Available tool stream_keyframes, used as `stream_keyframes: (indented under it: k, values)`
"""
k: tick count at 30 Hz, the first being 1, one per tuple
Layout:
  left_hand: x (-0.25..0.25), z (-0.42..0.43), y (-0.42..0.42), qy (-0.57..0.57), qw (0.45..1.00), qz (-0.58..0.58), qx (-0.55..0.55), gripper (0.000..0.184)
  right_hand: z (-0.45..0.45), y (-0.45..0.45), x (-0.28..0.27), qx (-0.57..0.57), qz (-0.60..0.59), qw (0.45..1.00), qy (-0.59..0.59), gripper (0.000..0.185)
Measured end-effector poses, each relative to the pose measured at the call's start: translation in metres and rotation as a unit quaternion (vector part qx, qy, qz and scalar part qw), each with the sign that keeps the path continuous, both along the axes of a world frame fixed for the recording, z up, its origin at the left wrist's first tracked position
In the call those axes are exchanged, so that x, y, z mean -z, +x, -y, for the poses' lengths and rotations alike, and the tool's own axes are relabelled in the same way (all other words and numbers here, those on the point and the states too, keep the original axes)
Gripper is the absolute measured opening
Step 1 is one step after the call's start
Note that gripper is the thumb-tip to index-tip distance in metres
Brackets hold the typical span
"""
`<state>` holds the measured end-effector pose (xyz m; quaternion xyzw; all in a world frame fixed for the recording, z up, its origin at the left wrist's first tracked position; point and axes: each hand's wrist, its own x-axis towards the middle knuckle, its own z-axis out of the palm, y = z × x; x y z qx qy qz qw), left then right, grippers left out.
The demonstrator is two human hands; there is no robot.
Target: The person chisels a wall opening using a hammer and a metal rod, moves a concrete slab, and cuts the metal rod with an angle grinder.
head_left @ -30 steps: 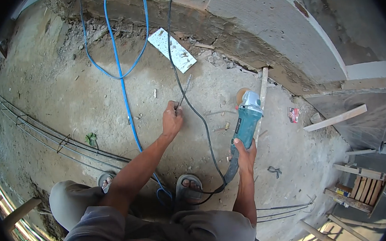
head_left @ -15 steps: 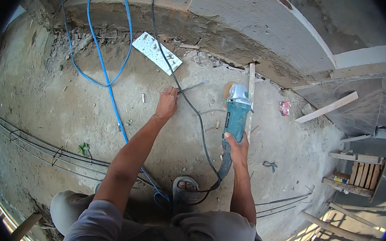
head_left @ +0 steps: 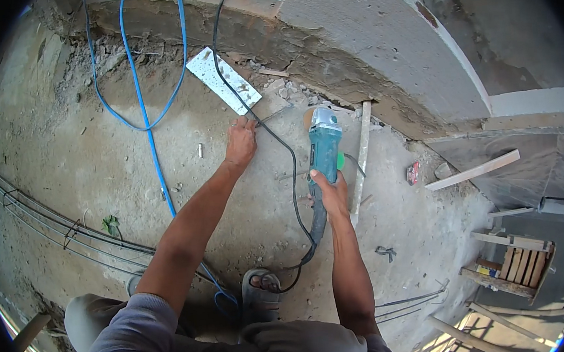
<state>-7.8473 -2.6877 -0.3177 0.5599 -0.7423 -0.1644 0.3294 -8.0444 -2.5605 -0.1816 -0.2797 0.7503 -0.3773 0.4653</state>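
Observation:
My right hand (head_left: 331,192) is wrapped round the teal body of an angle grinder (head_left: 325,149). Its silver head points away from me, with a tan disc on its left side. To the left, my left hand (head_left: 241,142) is closed at the near end of a thin steel rod (head_left: 274,115), which extends right toward the disc. Disc and rod look apart, though contact is hard to judge. The black power cord (head_left: 293,168) runs between my hands. A small bright green patch (head_left: 340,161) shows beside my right hand; I cannot tell what it is.
A blue hose (head_left: 154,153) loops across the concrete floor at left. Tied rebar (head_left: 65,228) lies farther left. A speckled white board (head_left: 223,80) rests beyond my left hand, near a low wall (head_left: 377,40). Wooden strips (head_left: 363,159) and a slatted crate (head_left: 521,266) are at right.
The angle grinder has moved left and slightly away from me, nearer the rod, and turned more upright in view. My left hand has shifted slightly left. The green patch has appeared.

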Motion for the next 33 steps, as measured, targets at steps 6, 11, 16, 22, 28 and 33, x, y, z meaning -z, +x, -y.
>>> stream_keyframes:
  k: [6,11,16,22,28,33]
  values:
    - [-0.003,0.015,-0.017,0.026,0.999,-0.014,0.015,0.019,0.017,-0.005,-0.007,-0.003,0.003,1.000,-0.007,0.046]
    - [0.007,0.013,-0.017,0.021,0.999,-0.028,0.034,0.021,0.009,-0.010,0.003,0.006,0.007,1.000,-0.016,0.050]
    - [0.004,0.002,-0.019,0.016,0.997,-0.028,0.064,0.024,-0.011,-0.017,0.008,-0.006,-0.050,0.999,-0.005,0.057]
    - [-0.003,0.001,-0.018,0.037,0.997,-0.012,0.071,0.023,-0.013,-0.024,0.015,0.006,-0.052,0.999,-0.003,0.058]
    - [-0.003,-0.006,-0.013,0.050,0.998,-0.006,0.036,0.020,-0.005,-0.009,-0.002,-0.006,-0.021,1.000,0.018,0.053]
    - [-0.009,-0.010,-0.015,0.047,0.999,0.006,0.006,0.018,0.001,-0.001,-0.002,-0.017,-0.029,0.999,0.008,0.052]
